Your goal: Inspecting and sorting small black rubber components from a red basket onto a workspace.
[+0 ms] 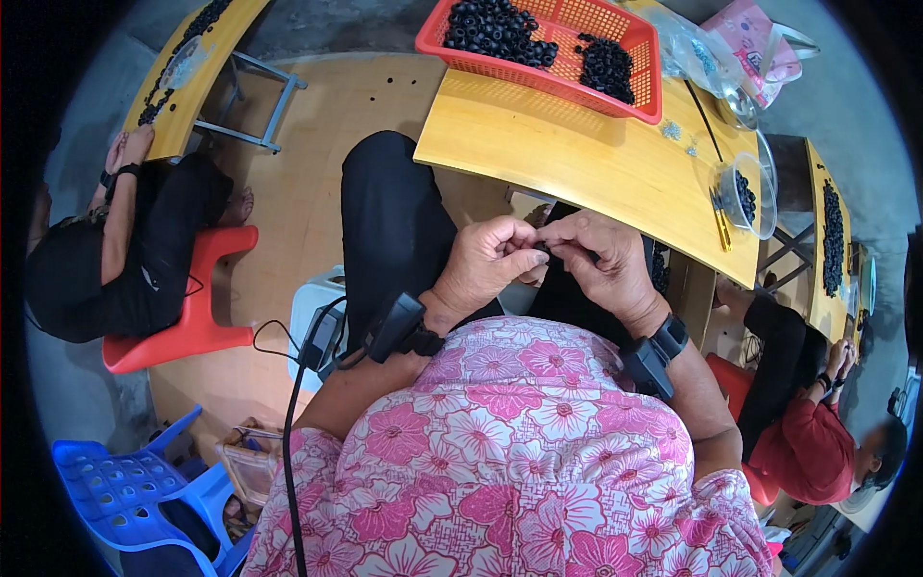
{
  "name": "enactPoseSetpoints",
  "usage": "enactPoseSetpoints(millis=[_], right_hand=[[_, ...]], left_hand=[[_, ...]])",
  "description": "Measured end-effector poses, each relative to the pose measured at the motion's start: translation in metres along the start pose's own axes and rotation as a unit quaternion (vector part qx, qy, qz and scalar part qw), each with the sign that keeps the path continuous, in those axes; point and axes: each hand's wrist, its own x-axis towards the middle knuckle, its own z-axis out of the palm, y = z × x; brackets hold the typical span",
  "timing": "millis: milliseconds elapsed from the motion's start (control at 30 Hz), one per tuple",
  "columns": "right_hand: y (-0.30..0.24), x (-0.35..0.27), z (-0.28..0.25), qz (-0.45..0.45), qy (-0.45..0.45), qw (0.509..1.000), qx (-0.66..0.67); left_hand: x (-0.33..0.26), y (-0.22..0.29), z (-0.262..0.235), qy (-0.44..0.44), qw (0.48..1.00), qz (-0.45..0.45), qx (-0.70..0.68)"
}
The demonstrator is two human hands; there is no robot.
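Over my lap, just off the near edge of the table, my left hand (492,264) and my right hand (606,264) meet fingertip to fingertip. Both are closed in a pinch on a small black part (542,247), mostly covered by the fingers, so its exact shape cannot be made out. Beyond them, on the wooden table (538,144), stands a red plastic basket (538,85). Two heaps of small black ring-like parts (495,31) lie in it.
A clear tub (764,207) with black parts stands at the table's right, beside yellow-handled tweezers (720,219). Small clear bits (671,130) lie near the basket. A cable (291,433) hangs at my left. Co-workers sit at tables on both sides. A blue chair (135,490) is lower left.
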Motion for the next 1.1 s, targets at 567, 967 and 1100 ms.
enactPoseSetpoints(millis=[567,967,1100], right_hand=[[0.012,-0.005,0.006,0.132,0.005,0.972,0.196],[0.016,-0.010,0.011,0.184,0.050,0.940,0.284],[0.017,-0.008,0.010,0.175,0.047,0.948,0.261]], left_hand=[[0.004,-0.001,-0.001,0.022,0.998,0.008,0.057],[0.005,-0.003,0.001,0.028,1.000,0.000,0.012],[0.007,-0.004,-0.001,0.027,0.999,0.001,0.032]])
